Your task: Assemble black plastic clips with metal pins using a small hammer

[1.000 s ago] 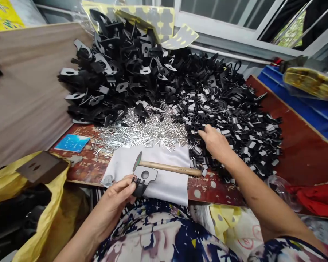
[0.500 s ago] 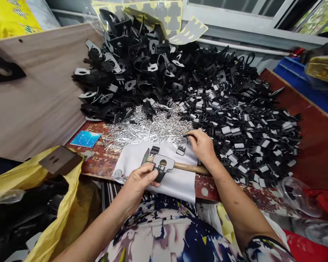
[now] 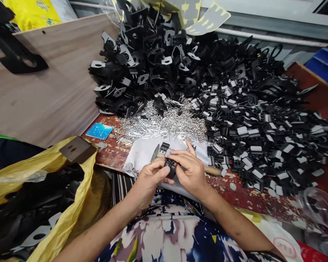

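Note:
My left hand (image 3: pixel 152 175) pinches a black plastic part (image 3: pixel 171 167) above the grey cloth (image 3: pixel 138 151). Closed on the same part from the right is my right hand (image 3: pixel 190 168), its fingers covering much of it. Under the hands lies a hammer, its wooden handle (image 3: pixel 212 170) showing at the right and its head hidden. A small black clip (image 3: pixel 164 147) rests on the cloth just behind my left hand. Beyond the cloth spreads a pile of silver pins (image 3: pixel 164 122).
Large black parts (image 3: pixel 144 72) are heaped at the back, small black clips (image 3: pixel 251 131) at the right. An open yellow bag (image 3: pixel 82 185) of black parts stands at the left. A blue card (image 3: pixel 99 131) and a clear plastic cup (image 3: pixel 317 205) lie on the table.
My right hand has moved left from the pins' edge to the part in my left hand. The view has shifted, so the heaps appear further right.

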{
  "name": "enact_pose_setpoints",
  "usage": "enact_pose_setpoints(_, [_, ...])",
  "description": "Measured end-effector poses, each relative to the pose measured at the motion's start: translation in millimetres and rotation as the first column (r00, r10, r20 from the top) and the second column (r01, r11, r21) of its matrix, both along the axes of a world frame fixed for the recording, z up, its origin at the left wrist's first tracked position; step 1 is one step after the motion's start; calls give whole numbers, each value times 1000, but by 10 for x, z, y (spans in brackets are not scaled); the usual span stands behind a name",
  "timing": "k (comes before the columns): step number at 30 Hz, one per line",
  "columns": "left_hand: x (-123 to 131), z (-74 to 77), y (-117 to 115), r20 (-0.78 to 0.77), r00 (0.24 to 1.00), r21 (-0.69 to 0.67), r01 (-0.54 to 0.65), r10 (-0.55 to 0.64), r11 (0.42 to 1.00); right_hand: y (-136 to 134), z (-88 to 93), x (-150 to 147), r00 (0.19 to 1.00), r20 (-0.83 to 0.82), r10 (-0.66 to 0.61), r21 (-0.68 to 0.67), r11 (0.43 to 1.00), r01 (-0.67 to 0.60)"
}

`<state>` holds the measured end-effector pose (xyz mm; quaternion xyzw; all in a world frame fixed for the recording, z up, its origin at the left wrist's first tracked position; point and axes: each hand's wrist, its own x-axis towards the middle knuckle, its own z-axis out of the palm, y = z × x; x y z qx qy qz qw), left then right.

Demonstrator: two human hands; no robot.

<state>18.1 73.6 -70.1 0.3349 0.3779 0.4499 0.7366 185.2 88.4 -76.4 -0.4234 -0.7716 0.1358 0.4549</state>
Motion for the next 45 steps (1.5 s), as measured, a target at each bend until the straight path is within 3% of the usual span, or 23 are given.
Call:
enact_pose_setpoints(7, [-54, 7, 4, -27, 999, -1, 19, -19, 1000, -8, -4, -6, 987, -144, -71, -156, 987, 48])
enact_pose_setpoints(14, [-116, 8, -10, -14, 999, 17, 43, -43, 999, -80, 6, -49, 999, -37, 17, 1, 1000, -17])
enact_pose_setpoints(20, [-159, -96, 21, -111, 994, 76, 3, 5, 997, -228, -25, -73, 990, -136, 36, -248, 966, -69])
enact_pose_setpoints(24, [-202, -123, 31, -189, 980, 121, 79, -55, 989, -54, 66, 260, 975, 13, 222, -343, 917, -205])
enact_pose_setpoints(25, [-216, -129, 32, -201, 978, 117, 81, -56, 990, 28, 77, 390, 980, 64, 190, -331, 930, -158])
enact_pose_setpoints(28, [-251, -143, 29, -212, 977, 55, 35, -23, 998, 248, 47, 763, 965, 234, -117, -170, 972, 159])
enact_pose_setpoints(30, [-261, -146, 18, -209, 978, 13, 17, -14, 1000, 301, -14, 914, 939, 317, -132, -138, 973, 183])
enact_pose_setpoints(33, [-252, -141, 0, -190, 982, -33, 14, -20, 999, 246, -88, 985, 943, 326, 59, -254, 967, 27])
enact_pose_setpoints(34, [-246, -139, -5, -182, 983, -49, 11, -19, 999, 224, -99, 989, 950, 304, 70, -282, 959, 20])
enact_pose_setpoints(37, [-220, -124, -8, -163, 986, -94, 7, -22, 996, 266, -109, 999, 949, 311, -52, -259, 956, 137])
enact_pose_setpoints(39, [-201, -106, -7, -159, 987, -118, 16, -35, 993, 403, -122, 1009, 902, 417, -114, -178, 963, 203])
enact_pose_setpoints(42, [-181, -82, -15, -167, 984, -131, 38, -60, 991, 656, -144, 1018, 825, 561, -67, -119, 980, 160])
enact_pose_setpoints(45, [-187, -82, -27, -211, 974, -89, 63, -81, 994, 766, -95, 1009, 818, 575, -16, -121, 987, 104])
